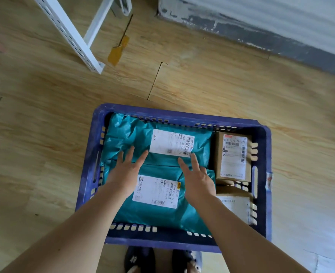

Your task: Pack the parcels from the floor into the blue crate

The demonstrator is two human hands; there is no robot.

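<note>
The blue crate (182,112) stands on the wood floor in front of my feet. Inside it lie two teal bag parcels with white labels: one at the back (131,133), one nearer me (158,215). A cardboard box parcel (233,156) sits in the right back corner, and another pale box (235,205) lies in front of it. My left hand (125,170) and my right hand (198,178) are over the teal bags, fingers straight and spread, around the seam between the two. Whether the palms touch the bags I cannot tell.
A white perforated metal shelf leg (74,36) stands on the floor at the back left, with a strip of yellow tape (117,50) beside it. A grey-based wall (261,32) runs along the back right. My two shoes (160,261) are just behind the crate.
</note>
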